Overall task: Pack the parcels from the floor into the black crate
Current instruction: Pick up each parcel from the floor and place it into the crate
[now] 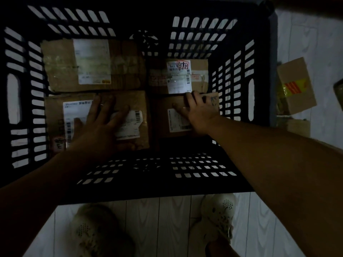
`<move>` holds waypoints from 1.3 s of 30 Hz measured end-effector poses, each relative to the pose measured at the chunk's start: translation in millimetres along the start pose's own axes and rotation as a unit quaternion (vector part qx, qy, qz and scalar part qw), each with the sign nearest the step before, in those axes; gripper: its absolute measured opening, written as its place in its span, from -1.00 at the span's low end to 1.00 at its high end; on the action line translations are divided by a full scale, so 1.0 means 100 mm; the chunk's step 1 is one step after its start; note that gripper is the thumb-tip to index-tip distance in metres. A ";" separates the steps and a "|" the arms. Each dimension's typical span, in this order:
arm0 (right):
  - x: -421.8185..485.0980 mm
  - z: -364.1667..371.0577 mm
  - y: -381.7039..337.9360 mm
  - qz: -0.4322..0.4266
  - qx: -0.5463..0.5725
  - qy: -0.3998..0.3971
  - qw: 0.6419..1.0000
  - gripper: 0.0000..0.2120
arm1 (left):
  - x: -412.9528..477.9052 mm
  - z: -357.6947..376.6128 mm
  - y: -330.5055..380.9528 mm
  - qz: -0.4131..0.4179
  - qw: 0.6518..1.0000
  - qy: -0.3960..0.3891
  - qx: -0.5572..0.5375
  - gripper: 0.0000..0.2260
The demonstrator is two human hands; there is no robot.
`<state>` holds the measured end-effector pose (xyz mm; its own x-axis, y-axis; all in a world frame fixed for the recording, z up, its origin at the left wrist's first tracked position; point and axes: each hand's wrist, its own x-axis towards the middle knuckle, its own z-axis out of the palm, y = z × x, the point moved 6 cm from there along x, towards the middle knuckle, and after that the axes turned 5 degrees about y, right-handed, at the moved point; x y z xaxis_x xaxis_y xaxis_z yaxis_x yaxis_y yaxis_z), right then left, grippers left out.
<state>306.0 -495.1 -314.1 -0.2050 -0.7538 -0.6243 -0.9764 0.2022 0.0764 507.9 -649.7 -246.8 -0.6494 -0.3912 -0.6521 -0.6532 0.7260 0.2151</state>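
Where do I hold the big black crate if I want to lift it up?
Take the crate by its two long handle slots, the left slot and the right slot, cut in opposite walls. Come from outside, one hand per side, fingers hooked in under the rim. The slots face each other, so the parcels should stay level.

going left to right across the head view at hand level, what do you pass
crate's left wall → left hand on the near-left parcel → right hand on the near-right parcel → crate's right wall → taped box on the floor
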 end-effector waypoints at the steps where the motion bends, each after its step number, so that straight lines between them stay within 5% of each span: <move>1: 0.03 0.06 -0.01 0.003 0.001 -0.001 1.000 0.00 | 0.00 0.00 0.00 -0.003 1.000 -0.002 -0.001 -0.08; 10: 0.08 0.36 -0.19 0.018 0.113 -0.019 0.993 -0.13 | 0.00 0.01 0.01 -0.008 1.000 -0.004 0.007 -0.08; 16: -0.43 -0.17 -0.18 0.067 0.147 -0.004 0.987 0.03 | -0.08 -0.18 0.13 -0.003 0.999 -0.006 0.041 -0.11; 25: -2.34 -1.97 0.31 0.142 0.305 -0.013 0.942 -0.11 | -1.61 -1.70 0.91 -0.047 0.998 -0.017 0.029 -0.17; 32: -4.05 -3.14 0.57 0.138 0.324 -0.015 0.936 -0.16 | -3.26 -2.57 1.31 -0.082 0.996 0.020 -0.025 0.02; 39: -5.43 -3.71 0.98 0.220 0.302 0.060 0.926 -0.24 | -4.26 -3.32 2.14 -0.008 0.992 0.129 -0.010 -0.32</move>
<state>296.5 -297.7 320.9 -0.6156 -0.5721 -0.5420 -0.5877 0.7915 -0.1679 515.8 -515.8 318.3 -0.7157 -0.5356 -0.4482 -0.6698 0.7082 0.2233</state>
